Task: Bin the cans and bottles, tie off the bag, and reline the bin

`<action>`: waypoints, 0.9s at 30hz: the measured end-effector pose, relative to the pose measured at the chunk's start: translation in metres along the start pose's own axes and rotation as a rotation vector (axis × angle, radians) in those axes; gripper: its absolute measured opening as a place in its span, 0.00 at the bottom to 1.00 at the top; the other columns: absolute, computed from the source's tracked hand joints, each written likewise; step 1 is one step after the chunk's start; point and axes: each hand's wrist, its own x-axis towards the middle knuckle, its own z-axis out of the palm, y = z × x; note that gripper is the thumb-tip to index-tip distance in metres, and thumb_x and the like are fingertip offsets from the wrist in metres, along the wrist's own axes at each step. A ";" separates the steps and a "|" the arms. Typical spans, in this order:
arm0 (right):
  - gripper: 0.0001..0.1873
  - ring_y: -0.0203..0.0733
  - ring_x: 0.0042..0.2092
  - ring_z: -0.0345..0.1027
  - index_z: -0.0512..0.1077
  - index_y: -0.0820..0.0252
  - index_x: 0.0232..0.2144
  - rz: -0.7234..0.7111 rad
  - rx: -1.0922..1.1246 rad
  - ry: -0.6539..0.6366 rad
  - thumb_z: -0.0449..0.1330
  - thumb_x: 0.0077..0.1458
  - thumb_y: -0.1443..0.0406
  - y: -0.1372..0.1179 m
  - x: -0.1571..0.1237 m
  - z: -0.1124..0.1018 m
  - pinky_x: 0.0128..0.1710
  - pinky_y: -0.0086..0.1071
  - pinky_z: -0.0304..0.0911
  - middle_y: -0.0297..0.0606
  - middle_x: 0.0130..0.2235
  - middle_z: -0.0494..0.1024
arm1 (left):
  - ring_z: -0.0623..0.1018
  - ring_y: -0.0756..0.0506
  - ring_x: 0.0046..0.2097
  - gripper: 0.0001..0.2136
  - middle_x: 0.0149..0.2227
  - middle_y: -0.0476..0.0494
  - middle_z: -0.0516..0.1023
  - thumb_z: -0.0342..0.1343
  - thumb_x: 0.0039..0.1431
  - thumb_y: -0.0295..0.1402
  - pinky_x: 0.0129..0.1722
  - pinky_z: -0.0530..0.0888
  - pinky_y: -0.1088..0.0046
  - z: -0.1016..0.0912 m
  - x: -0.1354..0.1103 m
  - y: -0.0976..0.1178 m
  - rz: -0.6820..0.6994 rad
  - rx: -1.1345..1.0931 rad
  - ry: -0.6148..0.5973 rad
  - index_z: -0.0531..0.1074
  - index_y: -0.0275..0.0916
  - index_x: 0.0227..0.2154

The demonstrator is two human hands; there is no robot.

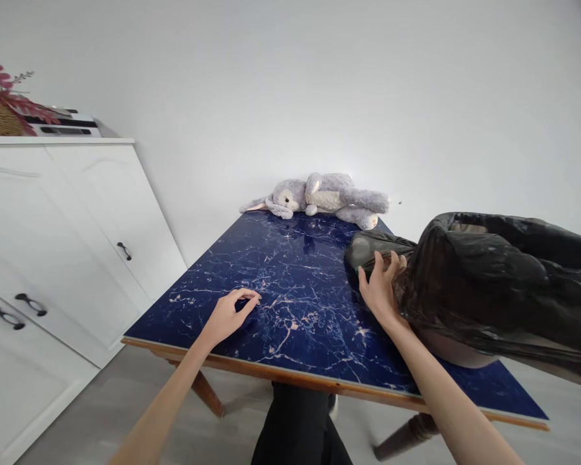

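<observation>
My left hand is just over the front of the blue marble-patterned tabletop. Its thumb and forefinger tips come together, and nothing shows between them. On the right stands a bin lined with a black plastic bag, whose upper part is draped over the rim. A bulging part of the black plastic sticks out to the left of the bin, with a pale rounded shape showing through it. My right hand rests against this bulge, fingers apart. The bin's contents are hidden.
A grey plush rabbit lies on its side along the table's back edge, by the white wall. White cabinets with black handles stand to the left. On top are a woven basket with a pink plant and a white device.
</observation>
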 end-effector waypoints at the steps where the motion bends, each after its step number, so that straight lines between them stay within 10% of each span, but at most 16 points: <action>1: 0.29 0.74 0.72 0.42 0.61 0.68 0.66 -0.002 0.004 0.001 0.52 0.69 0.57 0.000 0.001 0.002 0.66 0.72 0.49 0.67 0.69 0.52 | 0.83 0.36 0.53 0.19 0.50 0.42 0.85 0.54 0.69 0.53 0.59 0.75 0.59 0.000 0.000 0.000 -0.002 -0.002 0.002 0.81 0.46 0.45; 10: 0.24 0.63 0.64 0.60 0.69 0.65 0.61 -0.028 0.066 -0.003 0.53 0.68 0.59 -0.008 0.012 0.015 0.66 0.59 0.56 0.60 0.63 0.68 | 0.83 0.38 0.53 0.18 0.50 0.44 0.85 0.54 0.70 0.52 0.58 0.76 0.61 0.000 -0.001 0.001 -0.008 0.014 0.006 0.81 0.46 0.45; 27: 0.18 0.64 0.70 0.57 0.77 0.58 0.54 -0.086 0.243 -0.136 0.53 0.68 0.60 -0.018 -0.001 0.026 0.61 0.61 0.68 0.53 0.67 0.69 | 0.84 0.38 0.51 0.18 0.48 0.45 0.87 0.55 0.69 0.52 0.59 0.76 0.61 0.002 0.002 0.003 -0.020 0.015 0.025 0.81 0.46 0.45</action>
